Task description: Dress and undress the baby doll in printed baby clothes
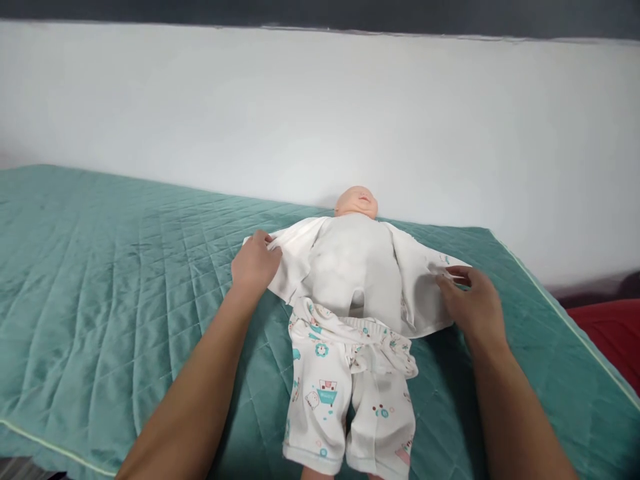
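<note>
A baby doll [356, 203] lies on its back on a teal quilted bed cover [100, 267], head toward the wall. Its grey cloth torso [353, 267] is bare, with a white top [295, 260] spread wide beneath it. White printed trousers [345, 393] are pulled down around its hips and legs. My left hand [255, 262] pinches the left flap of the white top. My right hand [473, 300] grips the right flap near its printed edge.
A white wall [320, 120] rises right behind the doll's head. The bed's piped edge [565, 313] runs down the right side, with something red [615, 333] beyond it. The bed's near left edge is at the lower left corner.
</note>
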The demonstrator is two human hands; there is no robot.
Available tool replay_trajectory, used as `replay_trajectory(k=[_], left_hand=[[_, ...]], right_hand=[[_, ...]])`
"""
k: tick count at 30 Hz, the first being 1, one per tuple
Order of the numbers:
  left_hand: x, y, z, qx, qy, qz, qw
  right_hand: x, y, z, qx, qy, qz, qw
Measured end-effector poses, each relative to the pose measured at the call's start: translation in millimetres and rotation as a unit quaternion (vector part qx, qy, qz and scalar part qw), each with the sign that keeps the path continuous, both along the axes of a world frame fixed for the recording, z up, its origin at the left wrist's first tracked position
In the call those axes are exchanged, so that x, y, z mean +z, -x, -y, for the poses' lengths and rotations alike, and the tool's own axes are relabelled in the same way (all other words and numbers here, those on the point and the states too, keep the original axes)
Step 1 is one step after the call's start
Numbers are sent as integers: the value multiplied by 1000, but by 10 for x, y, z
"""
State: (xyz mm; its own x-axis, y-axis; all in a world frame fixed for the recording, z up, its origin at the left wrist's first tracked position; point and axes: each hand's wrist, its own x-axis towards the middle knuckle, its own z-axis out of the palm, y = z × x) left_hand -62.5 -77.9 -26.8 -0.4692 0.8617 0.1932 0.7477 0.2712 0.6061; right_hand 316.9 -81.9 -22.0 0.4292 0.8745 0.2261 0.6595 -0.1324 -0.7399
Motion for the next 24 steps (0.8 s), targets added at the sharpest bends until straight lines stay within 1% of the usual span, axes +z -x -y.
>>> replay_trajectory(k=[2,3,4,6,7,8,9,10,11,13,14,15,17,19,21,24], left_hand=[[-11,-67,18,-3,-54,-57,997],[-9,-116,26,-18,-87,-58,994],[0,-172,37,-41,-117,-36,992],[30,-295,65,-111,-152,67,980],[49,-356,84,-150,-158,128,968],[68,-412,106,-183,-158,183,953],[86,-462,129,-211,-156,227,938],[104,-504,152,-233,-154,262,923],[121,-535,175,-251,-153,293,910],[160,-568,220,-276,-149,351,882],[183,-571,242,-291,-140,383,865],[209,-567,266,-311,-121,415,847],[266,-545,315,-366,-50,460,808],[322,-513,360,-419,46,461,780],[366,-476,390,-452,123,437,768],[394,-411,394,-478,206,416,746]], right_hand=[[23,174,87,40,-67,-41,996],[40,283,149,74,-94,-64,991],[58,397,217,119,-117,-77,983],[87,610,348,225,-153,-71,960],[94,695,399,268,-167,-63,947],[94,759,433,295,-176,-62,937],[86,799,448,299,-180,-74,934],[71,814,443,278,-175,-97,940],[50,806,421,241,-161,-125,949],[-2,744,341,165,-105,-164,967],[-28,702,297,141,-72,-165,974],[-50,664,258,131,-37,-152,979],[-77,614,211,139,28,-99,985],[-74,610,211,149,72,-23,986],[-47,635,242,158,93,55,982],[10,667,296,164,116,133,970]])
